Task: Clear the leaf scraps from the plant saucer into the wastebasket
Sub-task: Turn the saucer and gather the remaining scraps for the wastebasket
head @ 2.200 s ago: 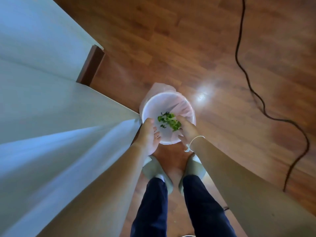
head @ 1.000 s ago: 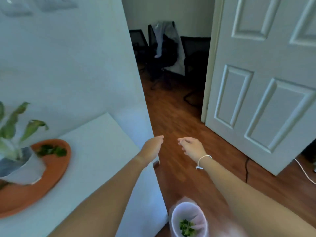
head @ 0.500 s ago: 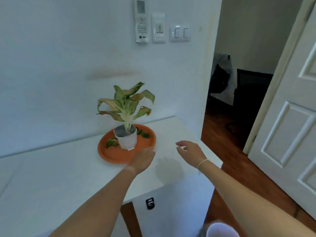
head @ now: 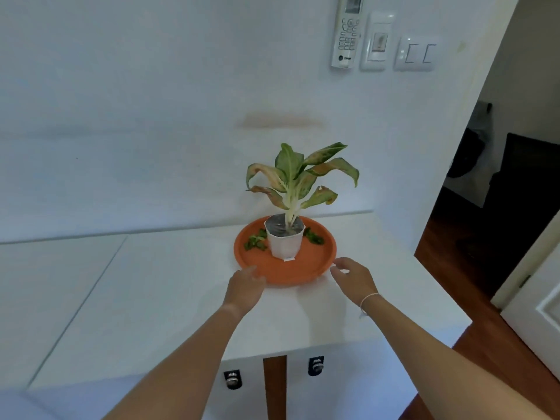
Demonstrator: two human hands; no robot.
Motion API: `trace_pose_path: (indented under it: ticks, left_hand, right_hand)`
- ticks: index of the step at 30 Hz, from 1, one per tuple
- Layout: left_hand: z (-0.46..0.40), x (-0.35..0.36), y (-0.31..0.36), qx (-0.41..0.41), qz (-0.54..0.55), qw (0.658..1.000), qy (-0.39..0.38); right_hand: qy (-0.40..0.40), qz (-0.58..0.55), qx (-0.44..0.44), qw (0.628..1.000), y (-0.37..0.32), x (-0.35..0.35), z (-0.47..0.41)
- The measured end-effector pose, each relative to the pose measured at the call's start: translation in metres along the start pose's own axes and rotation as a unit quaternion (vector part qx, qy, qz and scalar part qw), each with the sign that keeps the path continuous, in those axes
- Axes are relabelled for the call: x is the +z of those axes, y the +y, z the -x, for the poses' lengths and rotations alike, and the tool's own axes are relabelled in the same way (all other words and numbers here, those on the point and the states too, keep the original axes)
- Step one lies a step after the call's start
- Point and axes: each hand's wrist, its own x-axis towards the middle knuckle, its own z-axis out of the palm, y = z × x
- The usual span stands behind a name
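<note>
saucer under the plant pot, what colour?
Orange-terracotta; the saucer shows clearly in the head view, under the white pot.

Matt orange saucer [head: 285, 269], smooth white table [head: 169, 286]

A white table [head: 169, 298] carries 1 orange saucer [head: 291, 269].

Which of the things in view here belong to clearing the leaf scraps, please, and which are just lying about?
Part of the job:
- orange saucer
- leaf scraps left of the pot
- leaf scraps right of the pot
- left hand, empty
- right hand, empty

Just there:
- potted plant
- remote on the wall
- light switches
- white table
</note>
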Motion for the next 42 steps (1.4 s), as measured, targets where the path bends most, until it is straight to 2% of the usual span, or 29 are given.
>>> trace_pose_path:
  ticks: [4,9,19,26,30,34,42]
  left_hand:
    - [-0.013,0.012,0.004,-0.094,0.075,0.992,0.046]
    - [-0.028,0.034,0.014,-0.17,0.187,0.964,0.087]
    - [-0.047,0.051,0.008,-0.181,0.247,0.945,0.118]
    - [-0.06,0.027,-0.008,-0.193,0.19,0.954,0.129]
    - [-0.066,0.02,-0.011,-0.198,0.194,0.953,0.126]
    - [-0.07,0.022,-0.014,-0.206,0.228,0.939,0.152]
    - [-0.08,0.042,-0.003,-0.198,0.338,0.909,0.142]
  right_hand:
    - [-0.03,-0.019,0.022,0.999,0.008,-0.007,-0.026]
    - [-0.071,-0.061,0.066,0.993,0.014,-0.015,-0.061]
    - [-0.117,-0.213,0.149,0.959,0.022,-0.005,-0.109]
    - [-0.122,-0.25,0.151,0.949,0.025,-0.002,-0.121]
    - [-0.13,-0.265,0.182,0.938,0.026,0.003,-0.124]
    - [-0.098,-0.292,0.213,0.927,0.025,0.01,-0.126]
    - [-0.074,-0.355,0.26,0.895,0.015,0.036,-0.108]
